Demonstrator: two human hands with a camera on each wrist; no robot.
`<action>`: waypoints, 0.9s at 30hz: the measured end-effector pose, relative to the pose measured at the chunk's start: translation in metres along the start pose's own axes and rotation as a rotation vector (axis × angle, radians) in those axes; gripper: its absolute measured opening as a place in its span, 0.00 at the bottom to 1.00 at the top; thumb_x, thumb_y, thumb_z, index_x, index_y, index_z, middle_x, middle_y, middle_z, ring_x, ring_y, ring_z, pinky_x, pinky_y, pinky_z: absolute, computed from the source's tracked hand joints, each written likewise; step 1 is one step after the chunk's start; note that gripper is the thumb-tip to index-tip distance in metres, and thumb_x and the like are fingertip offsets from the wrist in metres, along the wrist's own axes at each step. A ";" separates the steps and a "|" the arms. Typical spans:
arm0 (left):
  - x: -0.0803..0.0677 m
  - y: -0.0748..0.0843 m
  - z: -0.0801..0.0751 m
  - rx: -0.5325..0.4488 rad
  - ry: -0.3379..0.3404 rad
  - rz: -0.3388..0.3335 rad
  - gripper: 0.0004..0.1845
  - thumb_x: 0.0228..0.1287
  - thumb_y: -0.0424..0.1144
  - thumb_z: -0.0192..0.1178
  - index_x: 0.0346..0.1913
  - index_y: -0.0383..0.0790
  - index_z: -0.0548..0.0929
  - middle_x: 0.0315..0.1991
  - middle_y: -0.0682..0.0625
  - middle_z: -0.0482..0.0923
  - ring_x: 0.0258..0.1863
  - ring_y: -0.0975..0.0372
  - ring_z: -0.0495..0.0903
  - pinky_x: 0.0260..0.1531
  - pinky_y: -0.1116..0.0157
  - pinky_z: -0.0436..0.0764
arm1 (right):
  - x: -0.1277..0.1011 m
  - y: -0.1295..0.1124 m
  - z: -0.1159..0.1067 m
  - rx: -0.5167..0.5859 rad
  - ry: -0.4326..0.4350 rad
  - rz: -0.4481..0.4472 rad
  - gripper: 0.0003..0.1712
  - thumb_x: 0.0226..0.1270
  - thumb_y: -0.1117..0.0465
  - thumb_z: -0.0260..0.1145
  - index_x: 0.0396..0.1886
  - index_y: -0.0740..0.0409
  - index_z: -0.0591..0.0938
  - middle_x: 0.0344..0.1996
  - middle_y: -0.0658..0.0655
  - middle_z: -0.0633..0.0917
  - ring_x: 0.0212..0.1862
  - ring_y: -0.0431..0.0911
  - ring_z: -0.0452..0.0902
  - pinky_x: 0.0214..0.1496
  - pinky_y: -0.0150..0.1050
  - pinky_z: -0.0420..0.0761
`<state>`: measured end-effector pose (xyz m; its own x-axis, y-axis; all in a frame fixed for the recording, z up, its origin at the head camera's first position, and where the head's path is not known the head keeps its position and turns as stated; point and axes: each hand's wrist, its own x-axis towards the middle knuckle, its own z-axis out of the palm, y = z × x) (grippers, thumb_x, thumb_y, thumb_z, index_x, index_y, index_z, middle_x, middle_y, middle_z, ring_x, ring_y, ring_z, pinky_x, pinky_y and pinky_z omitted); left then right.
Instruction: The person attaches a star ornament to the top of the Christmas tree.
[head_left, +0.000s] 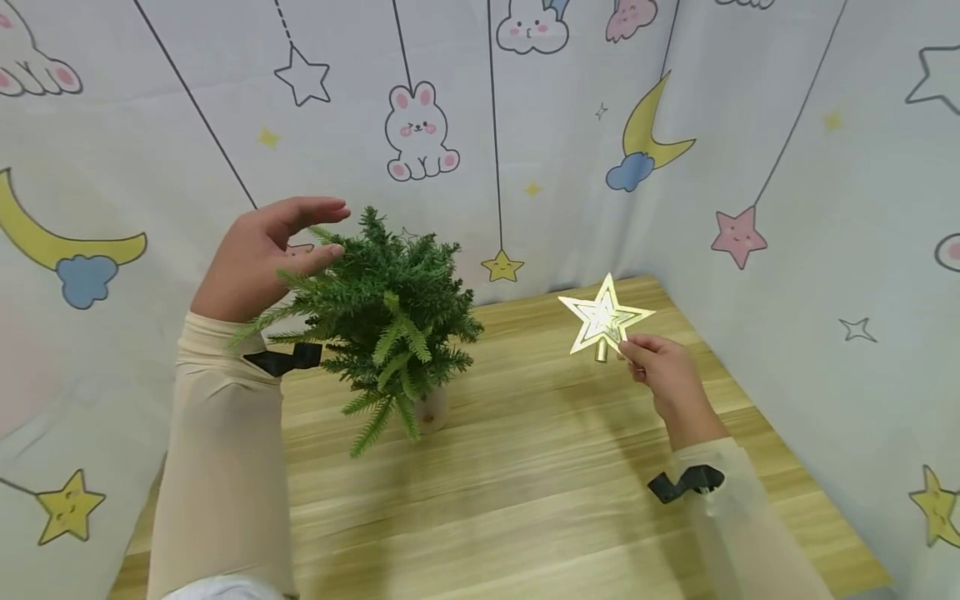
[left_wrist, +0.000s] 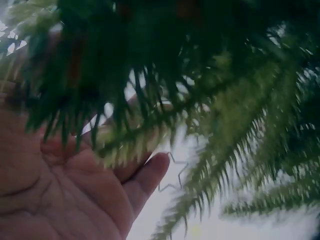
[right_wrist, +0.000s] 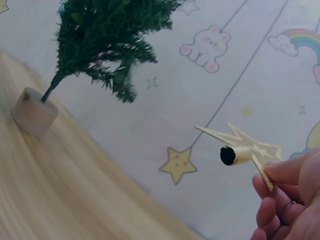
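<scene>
A small artificial Christmas tree (head_left: 405, 308) stands upright on the wooden table, left of the middle. My left hand (head_left: 258, 254) is raised at its upper left side, thumb and fingers apart in a loose curve. In the left wrist view green branches (left_wrist: 220, 125) cross in front of that hand (left_wrist: 75, 195), hiding some of the fingers. My right hand (head_left: 666, 371) pinches a gold star tree topper (head_left: 606, 317) by one lower point, right of the tree. The right wrist view shows the topper's short tube (right_wrist: 237, 155), its dark open end facing the tree.
The tree's round wooden base (right_wrist: 34, 112) rests on the table (head_left: 480, 500). A white curtain (head_left: 555, 150) printed with rabbits, stars and moons hangs behind the table and along its right side. Black straps (head_left: 686, 482) sit round both sleeved wrists.
</scene>
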<state>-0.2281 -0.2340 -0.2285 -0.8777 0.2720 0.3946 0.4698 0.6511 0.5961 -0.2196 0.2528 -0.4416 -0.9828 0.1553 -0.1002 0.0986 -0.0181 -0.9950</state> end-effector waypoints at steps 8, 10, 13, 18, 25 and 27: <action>0.020 0.012 0.004 -0.254 -0.140 -0.019 0.37 0.63 0.42 0.68 0.73 0.60 0.65 0.60 0.47 0.78 0.58 0.56 0.78 0.49 0.71 0.78 | 0.008 -0.036 0.002 0.099 0.066 -0.075 0.02 0.60 0.61 0.74 0.32 0.54 0.88 0.25 0.45 0.83 0.24 0.38 0.72 0.26 0.29 0.76; 0.025 0.008 0.007 -0.247 -0.161 -0.037 0.35 0.62 0.43 0.69 0.71 0.58 0.68 0.58 0.48 0.79 0.57 0.57 0.78 0.49 0.69 0.79 | 0.010 -0.046 0.003 0.115 0.066 -0.098 0.04 0.59 0.62 0.74 0.33 0.57 0.88 0.25 0.46 0.83 0.24 0.38 0.73 0.26 0.29 0.76; 0.032 0.001 0.014 -0.163 -0.188 -0.046 0.31 0.61 0.49 0.69 0.67 0.52 0.74 0.55 0.49 0.80 0.55 0.61 0.78 0.51 0.64 0.78 | 0.014 -0.066 0.006 0.107 0.069 -0.144 0.08 0.59 0.62 0.75 0.36 0.61 0.88 0.26 0.46 0.83 0.25 0.38 0.73 0.26 0.29 0.76; 0.039 -0.002 0.025 -0.070 -0.178 -0.073 0.25 0.59 0.55 0.68 0.55 0.44 0.83 0.47 0.49 0.83 0.46 0.61 0.79 0.47 0.59 0.76 | 0.021 -0.104 0.021 0.025 0.063 -0.244 0.15 0.57 0.56 0.76 0.40 0.62 0.87 0.29 0.48 0.84 0.27 0.40 0.74 0.29 0.30 0.76; 0.036 0.001 0.026 -0.082 -0.145 -0.106 0.19 0.60 0.53 0.68 0.45 0.42 0.85 0.33 0.52 0.83 0.33 0.63 0.78 0.31 0.66 0.77 | 0.029 -0.160 0.060 -0.029 0.000 -0.364 0.19 0.54 0.52 0.77 0.39 0.61 0.87 0.30 0.51 0.87 0.29 0.44 0.74 0.32 0.33 0.74; 0.037 0.001 0.026 -0.091 -0.140 -0.098 0.17 0.61 0.52 0.68 0.41 0.42 0.85 0.29 0.53 0.81 0.27 0.63 0.75 0.27 0.66 0.75 | 0.030 -0.176 0.074 -0.045 -0.014 -0.398 0.18 0.54 0.52 0.77 0.39 0.60 0.87 0.31 0.51 0.87 0.29 0.44 0.74 0.33 0.34 0.73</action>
<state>-0.2620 -0.2048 -0.2316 -0.9211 0.3110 0.2344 0.3829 0.6138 0.6904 -0.2785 0.1873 -0.2696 -0.9475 0.1279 0.2932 -0.2842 0.0845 -0.9550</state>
